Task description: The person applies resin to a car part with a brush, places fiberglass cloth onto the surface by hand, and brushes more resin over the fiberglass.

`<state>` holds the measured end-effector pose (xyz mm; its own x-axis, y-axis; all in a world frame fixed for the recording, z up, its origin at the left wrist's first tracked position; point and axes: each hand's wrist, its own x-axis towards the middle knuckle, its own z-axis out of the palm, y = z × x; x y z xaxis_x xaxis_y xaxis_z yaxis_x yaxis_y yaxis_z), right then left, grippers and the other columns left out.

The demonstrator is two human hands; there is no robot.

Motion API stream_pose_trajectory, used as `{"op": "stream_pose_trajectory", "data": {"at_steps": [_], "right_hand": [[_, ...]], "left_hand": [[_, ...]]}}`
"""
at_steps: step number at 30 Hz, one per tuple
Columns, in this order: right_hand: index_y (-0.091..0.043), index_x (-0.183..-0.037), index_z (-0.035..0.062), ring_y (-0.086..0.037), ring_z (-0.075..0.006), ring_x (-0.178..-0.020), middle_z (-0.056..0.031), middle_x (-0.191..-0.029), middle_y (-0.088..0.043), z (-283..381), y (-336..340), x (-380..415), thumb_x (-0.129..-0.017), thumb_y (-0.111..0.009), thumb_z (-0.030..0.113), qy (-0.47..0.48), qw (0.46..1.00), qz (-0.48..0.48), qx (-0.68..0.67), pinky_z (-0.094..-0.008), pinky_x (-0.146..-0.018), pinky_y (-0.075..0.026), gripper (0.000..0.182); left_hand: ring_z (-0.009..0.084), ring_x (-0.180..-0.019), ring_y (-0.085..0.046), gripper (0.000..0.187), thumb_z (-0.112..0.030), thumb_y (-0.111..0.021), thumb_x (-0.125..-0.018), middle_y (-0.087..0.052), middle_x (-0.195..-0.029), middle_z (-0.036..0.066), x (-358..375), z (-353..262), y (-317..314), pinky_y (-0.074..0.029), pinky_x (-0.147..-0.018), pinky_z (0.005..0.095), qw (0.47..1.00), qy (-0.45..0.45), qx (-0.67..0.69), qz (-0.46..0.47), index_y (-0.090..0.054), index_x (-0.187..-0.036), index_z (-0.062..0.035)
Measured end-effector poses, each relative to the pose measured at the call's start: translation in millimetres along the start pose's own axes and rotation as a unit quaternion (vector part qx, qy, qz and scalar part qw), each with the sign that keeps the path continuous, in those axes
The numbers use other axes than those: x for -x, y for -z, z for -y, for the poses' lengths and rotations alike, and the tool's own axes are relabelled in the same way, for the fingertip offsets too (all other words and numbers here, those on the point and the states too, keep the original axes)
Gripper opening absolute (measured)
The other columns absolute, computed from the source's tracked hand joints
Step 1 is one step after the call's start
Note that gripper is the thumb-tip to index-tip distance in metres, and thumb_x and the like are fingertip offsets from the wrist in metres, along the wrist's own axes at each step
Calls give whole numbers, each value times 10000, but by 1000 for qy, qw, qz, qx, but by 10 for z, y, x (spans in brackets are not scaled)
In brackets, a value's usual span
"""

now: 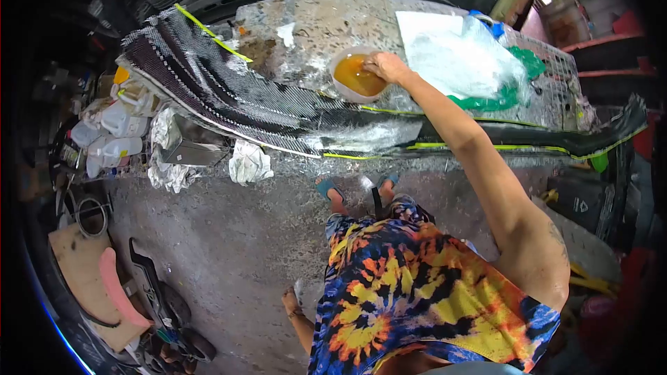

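Observation:
My right hand point(386, 67) reaches over the far bench, its fingers bunched at the rim of a pale bowl point(342, 90) and over the amber liquid point(358, 76) inside. Whatever the fingers pinch is too small to make out. Below the bowl lies a long curved panel of black woven fabric point(236, 107), edged in places with yellow-green tape point(486, 147). A whitish, wet-looking patch point(379, 137) shows on its middle. Low at my side, my left hand point(290, 300) is curled beside a small whitish thing that I cannot identify.
On the bench point(326, 17) are a white sheet with clear plastic film point(479, 62) and green plastic point(528, 62). Plastic jugs point(125, 121) and crumpled paper point(250, 162) sit at the left. A board with a pink strip point(118, 285) lies on the floor.

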<state>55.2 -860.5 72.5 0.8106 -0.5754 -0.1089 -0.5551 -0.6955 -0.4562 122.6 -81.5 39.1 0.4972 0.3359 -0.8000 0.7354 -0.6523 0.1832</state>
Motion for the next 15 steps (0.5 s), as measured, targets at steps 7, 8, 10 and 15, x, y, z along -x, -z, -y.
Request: {"op": "stream_pose_trajectory", "data": {"at_steps": [7,8,10,15], "right_hand": [[-660,-937,32,-591,-142,-639,-96,-716,-638,399,659,958,-905,-594,206,-110,897,-252,-347,-306,-613,-489,189],[-649,-944,12,-558,-88,-597,-76,-685,-626,533,729,1212,-915,-593,189,-153,843,-255,-448,-262,-565,-475,188],[-627,-978,1,-538,-59,-565,-56,-688,-620,725,648,1641,-935,-574,194,-159,798,-298,-500,-201,-510,-440,205],[-614,-995,-6,-548,-72,-539,-70,-706,-635,1271,65,2235,-936,-562,178,-210,731,-276,-587,-198,-461,-435,200]], "left_hand": [[125,-619,-490,222,-240,-575,-858,-573,-688,18,-412,-133,37,-389,-536,303,993,-44,-82,73,-623,-793,-34],[126,-608,-492,225,-247,-573,-860,-573,-684,18,-478,-237,35,-386,-523,303,991,-63,-92,77,-625,-798,-38],[127,-587,-495,232,-262,-567,-863,-573,-676,19,-614,-466,16,-381,-496,304,985,-111,-109,80,-630,-808,-46],[132,-534,-504,253,-300,-554,-872,-575,-657,22,-939,-1324,-8,-368,-430,305,953,-275,-117,47,-641,-832,-65]]}}
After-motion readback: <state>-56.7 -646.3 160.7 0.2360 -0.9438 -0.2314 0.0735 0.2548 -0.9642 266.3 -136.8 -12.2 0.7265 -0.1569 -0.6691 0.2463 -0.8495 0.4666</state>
